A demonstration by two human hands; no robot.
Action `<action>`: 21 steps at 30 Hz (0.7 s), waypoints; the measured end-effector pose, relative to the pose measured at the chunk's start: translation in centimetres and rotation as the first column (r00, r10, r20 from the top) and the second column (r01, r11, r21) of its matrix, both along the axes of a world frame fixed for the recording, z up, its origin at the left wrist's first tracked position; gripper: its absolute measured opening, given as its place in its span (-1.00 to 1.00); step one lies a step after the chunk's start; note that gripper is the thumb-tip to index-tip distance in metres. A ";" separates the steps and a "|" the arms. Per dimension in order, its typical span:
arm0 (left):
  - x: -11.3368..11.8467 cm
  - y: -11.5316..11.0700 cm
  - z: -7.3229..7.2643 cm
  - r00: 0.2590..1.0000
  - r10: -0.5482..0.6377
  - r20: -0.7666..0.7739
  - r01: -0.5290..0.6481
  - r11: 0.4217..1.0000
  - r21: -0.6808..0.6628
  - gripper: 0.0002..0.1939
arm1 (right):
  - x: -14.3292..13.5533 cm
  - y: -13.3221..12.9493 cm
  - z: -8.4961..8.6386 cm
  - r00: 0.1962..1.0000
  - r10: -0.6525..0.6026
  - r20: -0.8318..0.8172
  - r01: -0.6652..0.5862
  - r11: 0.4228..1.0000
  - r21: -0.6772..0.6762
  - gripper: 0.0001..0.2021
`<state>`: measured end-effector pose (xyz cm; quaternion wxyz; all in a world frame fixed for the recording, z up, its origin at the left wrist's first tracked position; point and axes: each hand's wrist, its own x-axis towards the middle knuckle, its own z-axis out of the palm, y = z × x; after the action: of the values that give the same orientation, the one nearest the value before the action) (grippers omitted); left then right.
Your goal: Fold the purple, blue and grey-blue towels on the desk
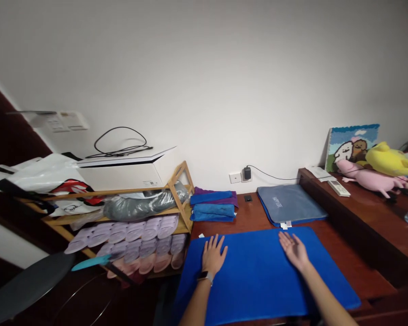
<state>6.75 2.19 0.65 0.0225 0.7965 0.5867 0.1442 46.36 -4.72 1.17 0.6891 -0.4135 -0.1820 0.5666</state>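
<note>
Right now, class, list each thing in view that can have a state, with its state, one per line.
Blue mat: spread flat
Left hand: open, palm down
Right hand: open, palm turned up
Grey mat: appears folded
Cloths: folded
Charger: plugged in
Cable: loosely coiled
Slippers: racked in rows
Picture: propped upright
Remote: lying down
</note>
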 end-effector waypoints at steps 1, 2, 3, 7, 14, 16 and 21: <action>-1.7 0.4 0.0 0.998 0.058 -0.019 -0.058 0.998 -0.007 -0.41 | 3.2 -0.3 -0.3 0.998 -0.065 -0.017 0.064 0.997 -0.038 -0.74; -3.1 0.6 -0.1 0.994 0.101 -0.036 -0.102 0.995 -0.012 -0.40 | 6.3 -0.7 -0.6 0.993 -0.117 -0.031 0.114 0.991 -0.076 -0.78; -4.2 0.9 -0.1 0.990 0.130 -0.050 -0.131 0.991 -0.015 -0.39 | 9.1 -1.2 -0.8 0.986 -0.162 -0.040 0.157 0.982 -0.109 -0.81; -5.3 1.3 0.0 0.980 0.182 -0.086 -0.186 0.982 -0.040 -0.38 | 15.6 -3.1 -0.4 0.910 -0.357 -0.211 0.308 0.923 -0.231 -0.77; -1.0 0.4 1.1 0.999 -0.023 -0.024 0.023 1.000 -0.007 -0.38 | 6.2 -1.9 1.3 0.895 -0.275 -0.352 0.251 0.961 -0.113 -0.73; 1.7 -0.2 1.1 0.992 -0.119 0.032 0.119 0.993 0.009 -0.40 | 0.5 -1.1 1.2 0.928 -0.062 -0.368 0.063 0.998 -0.011 -0.71; 4.9 -0.9 0.9 0.967 -0.128 0.219 0.149 0.986 -0.081 -0.44 | -4.9 -0.5 0.5 0.912 0.081 -0.401 -0.116 0.991 -0.064 -0.72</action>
<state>11.62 1.24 1.50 0.1337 0.8135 0.5301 0.1984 41.43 -5.21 1.63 0.6636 -0.3094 -0.0342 0.6802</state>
